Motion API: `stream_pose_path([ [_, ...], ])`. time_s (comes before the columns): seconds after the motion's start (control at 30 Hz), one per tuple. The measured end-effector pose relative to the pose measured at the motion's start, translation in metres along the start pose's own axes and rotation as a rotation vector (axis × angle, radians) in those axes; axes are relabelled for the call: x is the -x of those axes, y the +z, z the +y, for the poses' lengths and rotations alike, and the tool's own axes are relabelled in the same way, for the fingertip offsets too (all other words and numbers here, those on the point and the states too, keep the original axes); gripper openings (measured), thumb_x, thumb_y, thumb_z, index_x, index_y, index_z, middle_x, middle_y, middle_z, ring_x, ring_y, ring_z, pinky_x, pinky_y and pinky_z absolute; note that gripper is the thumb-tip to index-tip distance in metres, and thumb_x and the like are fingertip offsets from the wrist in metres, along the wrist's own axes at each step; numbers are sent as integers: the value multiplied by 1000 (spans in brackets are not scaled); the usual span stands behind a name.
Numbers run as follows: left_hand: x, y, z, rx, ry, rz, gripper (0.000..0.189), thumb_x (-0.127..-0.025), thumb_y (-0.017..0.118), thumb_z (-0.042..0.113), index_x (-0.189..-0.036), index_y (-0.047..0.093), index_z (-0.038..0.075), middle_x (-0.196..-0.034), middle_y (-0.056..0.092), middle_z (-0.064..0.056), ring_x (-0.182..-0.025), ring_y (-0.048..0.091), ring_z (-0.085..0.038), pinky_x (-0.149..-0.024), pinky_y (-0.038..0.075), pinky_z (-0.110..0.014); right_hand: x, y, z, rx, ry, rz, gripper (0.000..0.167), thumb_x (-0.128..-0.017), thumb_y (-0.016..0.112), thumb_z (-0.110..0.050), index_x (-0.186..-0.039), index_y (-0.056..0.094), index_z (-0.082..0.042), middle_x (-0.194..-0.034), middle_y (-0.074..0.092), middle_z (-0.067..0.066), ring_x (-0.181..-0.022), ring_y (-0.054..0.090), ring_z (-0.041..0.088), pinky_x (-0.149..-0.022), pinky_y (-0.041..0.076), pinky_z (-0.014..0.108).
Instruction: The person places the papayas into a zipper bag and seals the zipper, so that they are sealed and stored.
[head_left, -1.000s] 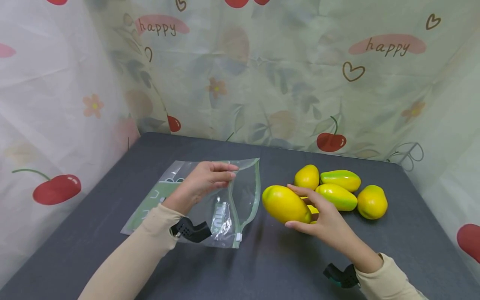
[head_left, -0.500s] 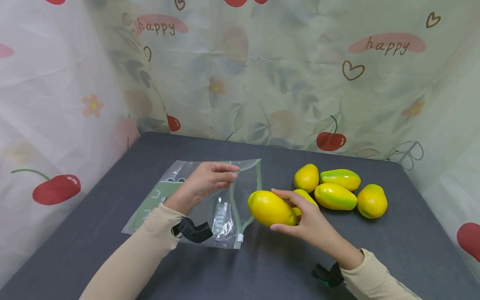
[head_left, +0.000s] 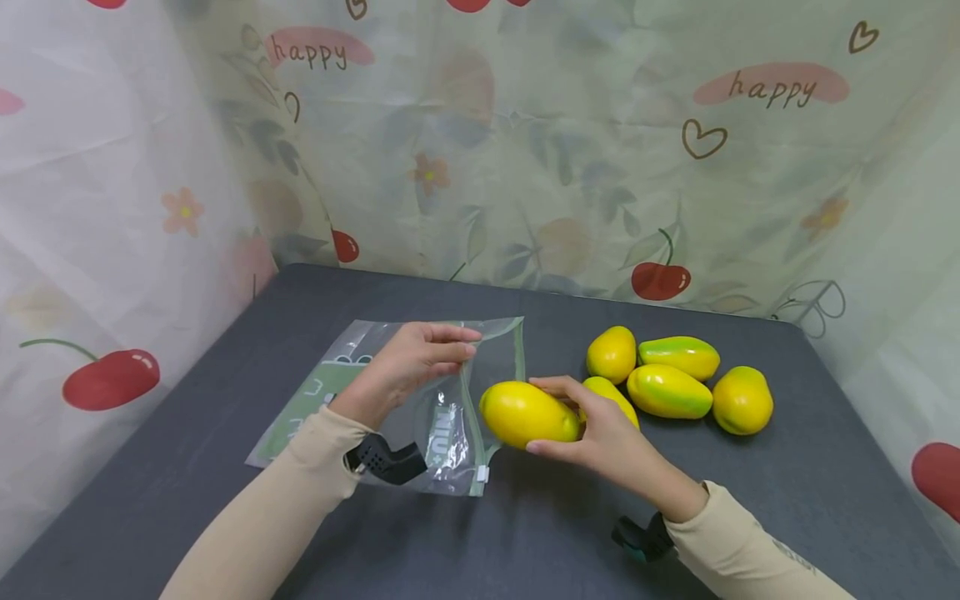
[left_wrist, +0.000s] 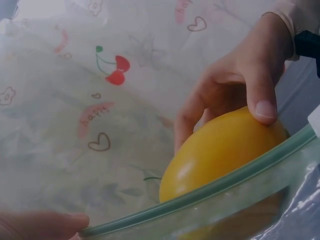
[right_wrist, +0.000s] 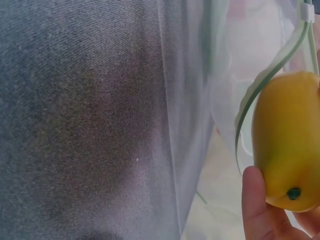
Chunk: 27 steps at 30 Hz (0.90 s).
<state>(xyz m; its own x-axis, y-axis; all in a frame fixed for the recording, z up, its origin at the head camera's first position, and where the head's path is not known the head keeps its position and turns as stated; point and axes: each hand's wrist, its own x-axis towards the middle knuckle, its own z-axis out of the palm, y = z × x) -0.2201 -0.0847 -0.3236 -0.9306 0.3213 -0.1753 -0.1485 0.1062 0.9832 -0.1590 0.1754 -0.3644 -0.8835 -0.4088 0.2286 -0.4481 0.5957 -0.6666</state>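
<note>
- The left hand (head_left: 408,367) held a narrow grip: thumb and fingertips pinched the upper lip of a clear, flat plastic bag with green edging (head_left: 450,446).
- The bag lay on the left of the dark grey cloth-like tabletop (head_left: 487,550), its mouth facing right and parted. A white plastic slider (head_left: 482,473) sat at the near corner of that mouth, and a green printed panel (head_left: 313,385) showed toward the left.
- The right hand (head_left: 611,437) held a smooth, plump yellow oval fruit (head_left: 525,415) — thumb on the near side, fingers over the far side, the grip as wide as the fruit's body.
- That fruit was raised just right of the bag, its left end at the open mouth; how far inside it reached, I could not tell. In the left wrist view, part of it showed through the clear plastic below the green edge. The right wrist view showed a dark green stem nub (right_wrist: 294,194) at one end.
- Five more fruits rested to the right: a rounded yellow fruit (head_left: 611,354) on the far side, two long yellow-green fruits (head_left: 670,392) side by side, another rounded yellow one (head_left: 742,400) farthest right, and a yellow fruit partly hidden (head_left: 617,398) behind the right hand.
- Beyond the table hung a pale printed cloth (head_left: 525,167) — cherries, hearts, "happy".
</note>
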Motion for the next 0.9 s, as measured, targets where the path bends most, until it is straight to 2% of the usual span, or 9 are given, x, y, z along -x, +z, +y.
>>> stream_pose_path([
  [0.1, 0, 1, 1, -4, -12, -2, 35, -92, 65, 8, -125, 62, 0, -133, 57, -15, -94, 58, -14, -88, 53, -26, -2, 1, 0, -9, 12, -12, 66, -76, 82, -41, -133, 53, -21, -126, 62, -4, -100, 58, 12, -85, 51, 32],
  [0.4, -1, 2, 4, -6, -14, 8, 34, -92, 66, 9, -125, 63, 1, -131, 59, -11, -96, 59, -14, -90, 53, -27, -6, 3, -3, -28, 12, -65, 66, -78, 81, -37, -134, 52, -21, -127, 61, -3, -96, 57, 13, -84, 50, 33],
  [0.63, 0, 2, 5, -9, 1, -4, 34, -92, 65, 9, -125, 63, 0, -132, 58, -12, -96, 60, -13, -90, 53, -27, -7, 5, -4, -46, 21, -105, 67, -77, 82, -34, -136, 52, -20, -131, 60, -3, -101, 57, 14, -88, 50, 35],
  [0.9, 0, 3, 7, -10, 7, -4, 33, -92, 65, 9, -124, 63, 0, -129, 60, -14, -94, 61, -13, -90, 53, -27, -6, 5, -3, -49, -4, -124, 68, -77, 82, -25, -137, 52, -18, -135, 58, -1, -104, 57, 14, -90, 50, 33],
])
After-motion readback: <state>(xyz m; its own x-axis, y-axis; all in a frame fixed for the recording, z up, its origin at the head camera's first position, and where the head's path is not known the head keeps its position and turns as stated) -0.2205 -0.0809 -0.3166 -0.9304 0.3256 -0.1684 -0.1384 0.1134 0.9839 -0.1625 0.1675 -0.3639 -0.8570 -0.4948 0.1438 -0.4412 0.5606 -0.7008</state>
